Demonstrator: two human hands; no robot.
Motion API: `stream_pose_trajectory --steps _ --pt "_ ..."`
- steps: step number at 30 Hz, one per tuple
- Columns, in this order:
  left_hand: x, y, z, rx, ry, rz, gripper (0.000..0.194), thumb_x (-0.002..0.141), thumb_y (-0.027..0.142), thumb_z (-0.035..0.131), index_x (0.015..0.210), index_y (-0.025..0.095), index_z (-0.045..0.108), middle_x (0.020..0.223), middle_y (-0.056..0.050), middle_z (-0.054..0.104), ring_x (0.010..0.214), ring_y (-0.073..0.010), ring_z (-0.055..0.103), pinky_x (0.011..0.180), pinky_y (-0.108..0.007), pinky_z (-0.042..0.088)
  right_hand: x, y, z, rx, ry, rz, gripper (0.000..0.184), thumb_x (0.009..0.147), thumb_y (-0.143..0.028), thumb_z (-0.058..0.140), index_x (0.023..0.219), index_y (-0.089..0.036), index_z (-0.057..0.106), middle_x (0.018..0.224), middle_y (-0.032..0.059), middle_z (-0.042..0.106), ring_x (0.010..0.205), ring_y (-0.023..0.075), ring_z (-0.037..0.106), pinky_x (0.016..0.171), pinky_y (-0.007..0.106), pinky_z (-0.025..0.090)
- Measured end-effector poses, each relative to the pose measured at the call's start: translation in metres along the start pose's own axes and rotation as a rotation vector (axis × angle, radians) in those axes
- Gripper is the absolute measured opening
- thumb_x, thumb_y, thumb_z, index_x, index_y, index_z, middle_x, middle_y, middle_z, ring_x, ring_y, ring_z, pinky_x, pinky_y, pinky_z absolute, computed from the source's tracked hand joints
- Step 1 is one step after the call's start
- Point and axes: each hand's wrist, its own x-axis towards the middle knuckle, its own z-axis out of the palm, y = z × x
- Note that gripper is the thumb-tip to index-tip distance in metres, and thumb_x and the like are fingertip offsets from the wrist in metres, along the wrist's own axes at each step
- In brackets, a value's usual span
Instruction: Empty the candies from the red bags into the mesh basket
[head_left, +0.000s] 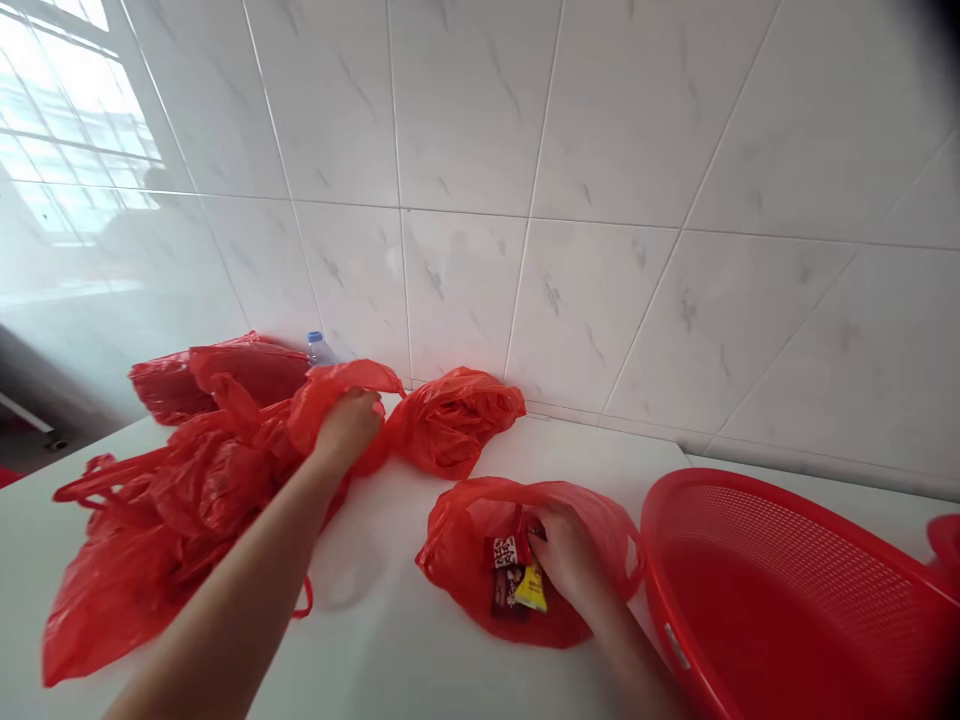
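Observation:
My left hand (pixel 351 428) is closed on a thin red plastic bag (pixel 319 405) at the back of the table, its fingertips partly hidden by the film. Another red plastic bag (pixel 457 615) lies wide-mouthed in front of me, and my right hand (pixel 564 548) reaches inside it. Its fingers are bent around a small dark red snack packet (pixel 535 527), mostly covered by them. Beside the fingertips, within the bag, are a red packet with white print (pixel 504 552), a yellow packet (pixel 532 588) and a dark brown packet (pixel 508 592).
Crumpled red bags (pixel 202 480) are heaped at left, with a full-looking one (pixel 176 385) behind. A bunched bag (pixel 454 420) rests against the tiled wall (pixel 465 290). A blue-capped clear bottle (pixel 319 350) stands at the back. To the right is a large red basket (pixel 697 485).

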Motion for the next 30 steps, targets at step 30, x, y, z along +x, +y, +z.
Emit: stream_pose_trajectory --steps 30 --pt "-0.157 0.132 0.064 -0.829 -0.465 -0.011 0.05 0.072 0.013 0.063 0.12 0.025 0.052 0.124 -0.007 0.055 0.11 -0.0216 0.055 0.09 -0.034 0.047 -0.04 -0.013 -0.008 0.665 0.013 0.226 0.041 0.066 -0.014 0.059 0.106 -0.024 0.061 0.109 0.0036 0.066 0.1 0.0227 0.062 0.087 0.036 0.05"
